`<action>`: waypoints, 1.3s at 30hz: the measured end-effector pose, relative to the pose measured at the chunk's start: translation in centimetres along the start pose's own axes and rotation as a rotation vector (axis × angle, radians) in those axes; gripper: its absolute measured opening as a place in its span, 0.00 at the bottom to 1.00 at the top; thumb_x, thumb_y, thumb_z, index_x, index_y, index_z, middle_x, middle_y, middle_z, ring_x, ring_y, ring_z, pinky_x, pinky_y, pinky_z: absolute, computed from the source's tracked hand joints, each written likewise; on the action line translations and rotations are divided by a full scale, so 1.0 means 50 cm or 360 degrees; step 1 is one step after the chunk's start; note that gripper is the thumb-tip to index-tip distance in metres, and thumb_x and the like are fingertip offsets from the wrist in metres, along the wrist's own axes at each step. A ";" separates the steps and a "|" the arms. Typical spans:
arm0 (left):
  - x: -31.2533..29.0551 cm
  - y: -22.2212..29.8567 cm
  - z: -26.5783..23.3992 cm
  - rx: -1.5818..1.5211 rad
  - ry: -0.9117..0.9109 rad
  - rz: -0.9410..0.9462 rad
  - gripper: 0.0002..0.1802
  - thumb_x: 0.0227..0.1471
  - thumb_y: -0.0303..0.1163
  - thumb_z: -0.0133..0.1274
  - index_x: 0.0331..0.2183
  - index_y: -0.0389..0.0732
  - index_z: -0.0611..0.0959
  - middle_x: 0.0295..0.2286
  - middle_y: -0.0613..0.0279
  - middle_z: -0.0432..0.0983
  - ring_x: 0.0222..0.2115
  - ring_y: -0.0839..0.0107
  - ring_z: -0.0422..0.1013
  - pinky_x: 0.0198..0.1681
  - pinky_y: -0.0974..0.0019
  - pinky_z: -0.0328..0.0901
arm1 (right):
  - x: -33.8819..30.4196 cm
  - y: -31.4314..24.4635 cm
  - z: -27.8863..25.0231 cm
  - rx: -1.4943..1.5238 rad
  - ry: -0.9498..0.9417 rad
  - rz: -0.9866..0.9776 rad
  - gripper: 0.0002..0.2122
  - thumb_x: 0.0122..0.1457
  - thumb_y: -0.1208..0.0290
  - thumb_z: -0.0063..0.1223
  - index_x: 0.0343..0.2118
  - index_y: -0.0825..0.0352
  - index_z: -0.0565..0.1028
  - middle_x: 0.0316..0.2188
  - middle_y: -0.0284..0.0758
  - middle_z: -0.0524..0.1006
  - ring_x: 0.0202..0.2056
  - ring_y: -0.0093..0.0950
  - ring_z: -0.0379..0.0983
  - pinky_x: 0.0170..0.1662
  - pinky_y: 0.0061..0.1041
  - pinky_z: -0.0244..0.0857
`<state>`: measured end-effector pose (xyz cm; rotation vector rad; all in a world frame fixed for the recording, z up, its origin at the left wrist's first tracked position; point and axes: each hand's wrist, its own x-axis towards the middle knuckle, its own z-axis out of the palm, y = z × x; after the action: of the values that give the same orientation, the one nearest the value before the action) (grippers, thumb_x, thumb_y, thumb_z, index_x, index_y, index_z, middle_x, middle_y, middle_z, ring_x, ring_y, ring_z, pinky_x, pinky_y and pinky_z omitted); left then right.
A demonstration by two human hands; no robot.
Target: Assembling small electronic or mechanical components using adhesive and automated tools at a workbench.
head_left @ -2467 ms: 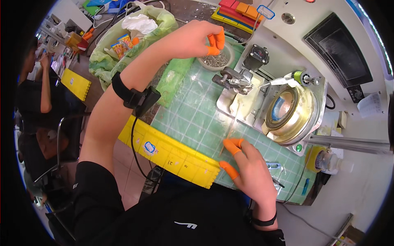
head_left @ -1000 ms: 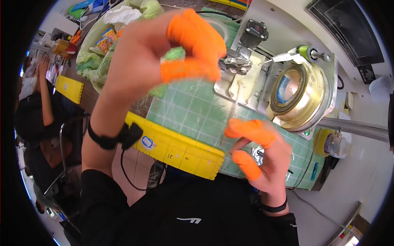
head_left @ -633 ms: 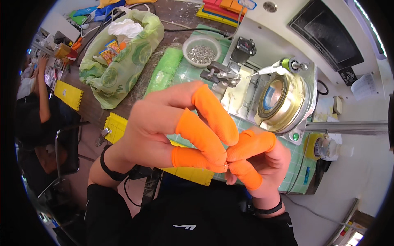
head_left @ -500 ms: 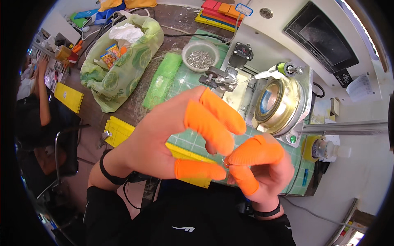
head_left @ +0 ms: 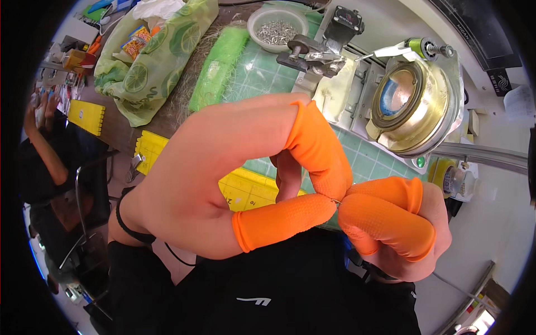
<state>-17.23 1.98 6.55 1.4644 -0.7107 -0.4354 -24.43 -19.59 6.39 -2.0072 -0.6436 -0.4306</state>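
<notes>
My left hand (head_left: 223, 167) wears orange rubber finger cots. Its thumb and index fingertip are pinched together. Against them press the fingertips of my right hand (head_left: 396, 220), in orange cots too, with its fingers folded tightly. A thin metal wire piece (head_left: 336, 201) shows as a short sliver where both pinches meet; the fingertips hide the rest of it. Beyond my hands, a small metal clamp fixture (head_left: 321, 58) and a round brass-coloured part (head_left: 416, 111) belong to a bench machine. A round pale bowl (head_left: 254, 28) holds many small metal pieces.
A green cutting mat (head_left: 259, 78) covers the bench, with yellow trays (head_left: 254, 192) along the near edge. A green mesh roll (head_left: 220, 67) lies beside a lemon-print bag (head_left: 148, 84). Another person's arm (head_left: 47, 153) shows at the left. The machine's dark screen (head_left: 486, 33) stands far right.
My left thumb and index finger have closed from apart into a pinch at the wire piece. The right hand still pinches it. The view has shifted, and both hands now appear larger.
</notes>
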 end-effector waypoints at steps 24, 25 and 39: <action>0.157 -0.046 -0.077 0.1432 0.0079 0.0468 0.06 0.53 0.18 0.56 0.36 0.30 0.80 0.33 0.53 0.78 0.35 0.59 0.76 0.40 0.65 0.69 | 0.051 0.156 0.187 0.1254 0.0951 0.0813 0.15 0.73 0.64 0.44 0.57 0.65 0.66 0.39 0.26 0.67 0.34 0.16 0.61 0.45 0.23 0.62; 0.159 -0.046 -0.079 0.1431 0.0061 0.0427 0.06 0.53 0.18 0.55 0.36 0.30 0.80 0.33 0.53 0.77 0.35 0.60 0.76 0.40 0.65 0.69 | 0.063 0.160 0.188 0.1216 0.1007 0.0812 0.15 0.73 0.63 0.45 0.57 0.65 0.67 0.39 0.25 0.68 0.34 0.16 0.61 0.44 0.21 0.61; 0.162 -0.054 -0.066 0.1671 -0.0017 0.0588 0.07 0.51 0.20 0.57 0.35 0.33 0.79 0.33 0.52 0.75 0.30 0.52 0.74 0.33 0.62 0.68 | 0.021 0.178 0.213 0.1180 0.1113 0.0712 0.06 0.72 0.73 0.42 0.48 0.67 0.68 0.39 0.30 0.66 0.37 0.18 0.61 0.44 0.20 0.58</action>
<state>-8.72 -1.17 5.42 2.2217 -1.2923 0.2864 -17.86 -13.65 -4.34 -1.1243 0.0990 -0.4874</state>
